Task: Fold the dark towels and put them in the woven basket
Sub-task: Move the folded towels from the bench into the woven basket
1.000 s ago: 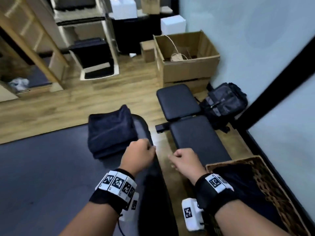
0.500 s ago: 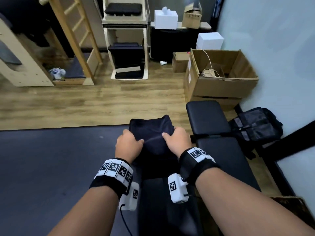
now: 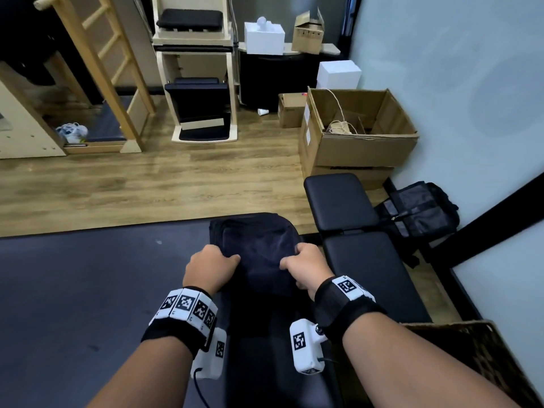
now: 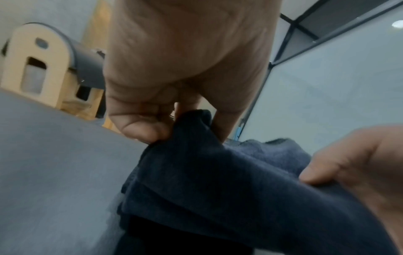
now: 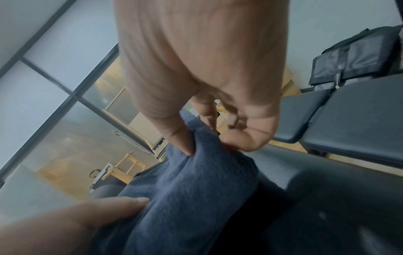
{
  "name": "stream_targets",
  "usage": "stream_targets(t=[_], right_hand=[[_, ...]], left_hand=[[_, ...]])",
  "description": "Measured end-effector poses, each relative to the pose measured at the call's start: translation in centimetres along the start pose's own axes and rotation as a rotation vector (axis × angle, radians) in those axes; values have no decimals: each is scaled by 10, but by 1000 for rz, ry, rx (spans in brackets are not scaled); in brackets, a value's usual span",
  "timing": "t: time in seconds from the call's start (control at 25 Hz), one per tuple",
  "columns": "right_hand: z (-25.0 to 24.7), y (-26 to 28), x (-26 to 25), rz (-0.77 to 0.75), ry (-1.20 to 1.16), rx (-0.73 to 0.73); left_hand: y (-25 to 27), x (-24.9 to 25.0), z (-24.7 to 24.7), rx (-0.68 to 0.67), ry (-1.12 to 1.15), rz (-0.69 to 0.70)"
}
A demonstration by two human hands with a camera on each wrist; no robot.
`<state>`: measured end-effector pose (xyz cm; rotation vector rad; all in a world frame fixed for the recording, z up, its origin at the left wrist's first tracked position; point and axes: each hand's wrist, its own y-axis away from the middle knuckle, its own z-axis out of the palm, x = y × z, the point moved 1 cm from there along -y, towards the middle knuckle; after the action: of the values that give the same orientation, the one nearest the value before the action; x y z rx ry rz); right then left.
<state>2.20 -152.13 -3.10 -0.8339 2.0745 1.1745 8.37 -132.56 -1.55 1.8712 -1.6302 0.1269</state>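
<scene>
Both hands pinch one dark towel [image 3: 259, 251]: left hand [image 3: 207, 267] at its 9 o'clock edge, right hand [image 3: 304, 265] at 3 o'clock, each grip closed on cloth. It lies on a padded black table [image 3: 265, 334] over a grey mat [image 3: 88, 290]. One woven basket [image 3: 471, 346] sits at 4 o'clock; one cardboard box [image 3: 353, 142] at 1 o'clock on wood floor.

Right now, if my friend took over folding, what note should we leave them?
Left hand: pinches the near left edge of the top dark towel.
Right hand: pinches its near right edge.
The towel lies on the towel pile on the padded bench, straight ahead.
Woven basket: on the floor, low right.
Done: both hands have hold.
Left: lift it, fold it, put it in the basket.
</scene>
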Motion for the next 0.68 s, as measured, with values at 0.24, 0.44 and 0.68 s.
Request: stream_targets(t=[0.24, 0.44, 0.68], right_hand=[[-1, 15, 19, 11, -223, -73], [-27, 59, 71, 33, -363, -70], [-113, 114, 198, 209, -516, 241]], left_hand=[[12, -7, 4, -118, 219, -41], [48, 13, 26, -383, 403, 11], [116, 110, 124, -613, 298, 207]])
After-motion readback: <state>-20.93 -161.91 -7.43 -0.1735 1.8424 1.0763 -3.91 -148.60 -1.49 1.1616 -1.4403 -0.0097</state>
